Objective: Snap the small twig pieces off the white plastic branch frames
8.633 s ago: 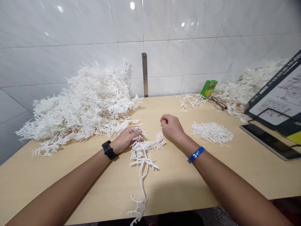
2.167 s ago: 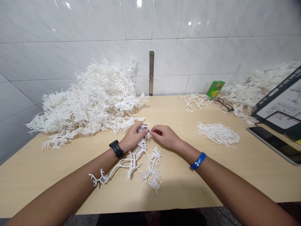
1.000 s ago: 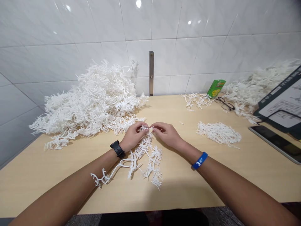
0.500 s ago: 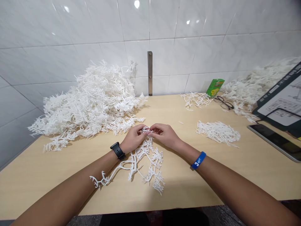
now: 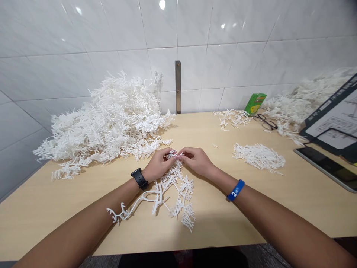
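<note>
A branching white plastic piece [image 5: 158, 193] trails over the table from my fingers toward the front edge and across to my left wrist. My left hand [image 5: 158, 163], below a black watch, pinches its upper end. My right hand [image 5: 196, 160] meets the left fingertips from the other side, thumb and index pressed together on the same white strands. The exact hold between the fingertips is too small to make out. Right of my hands lies a flat heap of small white sprigs [image 5: 259, 157].
A large white tangled pile [image 5: 111, 119] rises at the back left. At the back right are loose sprigs [image 5: 232, 118], a green box [image 5: 255, 104], eyeglasses [image 5: 265, 122] and another white pile [image 5: 301, 100]. A phone [image 5: 329, 167] and a dark printed board [image 5: 334, 119] lie far right.
My right fingertips have shifted very slightly at the strands. The hanging branches have moved a tiny bit; the rest looks the same.
</note>
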The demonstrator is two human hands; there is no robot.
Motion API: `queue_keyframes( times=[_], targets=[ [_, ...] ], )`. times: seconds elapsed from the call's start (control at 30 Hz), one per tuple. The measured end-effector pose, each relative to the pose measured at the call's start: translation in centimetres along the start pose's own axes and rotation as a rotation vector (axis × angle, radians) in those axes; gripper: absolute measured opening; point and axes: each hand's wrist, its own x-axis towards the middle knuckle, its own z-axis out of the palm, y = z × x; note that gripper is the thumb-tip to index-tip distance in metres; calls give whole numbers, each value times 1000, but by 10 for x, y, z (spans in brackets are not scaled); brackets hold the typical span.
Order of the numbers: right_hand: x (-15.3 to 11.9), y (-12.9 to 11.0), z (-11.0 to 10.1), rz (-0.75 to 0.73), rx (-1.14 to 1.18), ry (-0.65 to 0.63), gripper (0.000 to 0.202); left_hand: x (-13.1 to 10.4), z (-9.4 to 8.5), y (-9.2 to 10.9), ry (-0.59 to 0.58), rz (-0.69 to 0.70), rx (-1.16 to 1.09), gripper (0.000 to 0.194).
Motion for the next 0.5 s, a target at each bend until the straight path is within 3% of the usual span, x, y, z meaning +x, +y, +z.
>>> queue_keyframes(
  times=[0.5],
  targets=[
    [0,-1,-1,23,149,-47,27,1,-2,-1,-40,-4,-10,23]
  ],
)
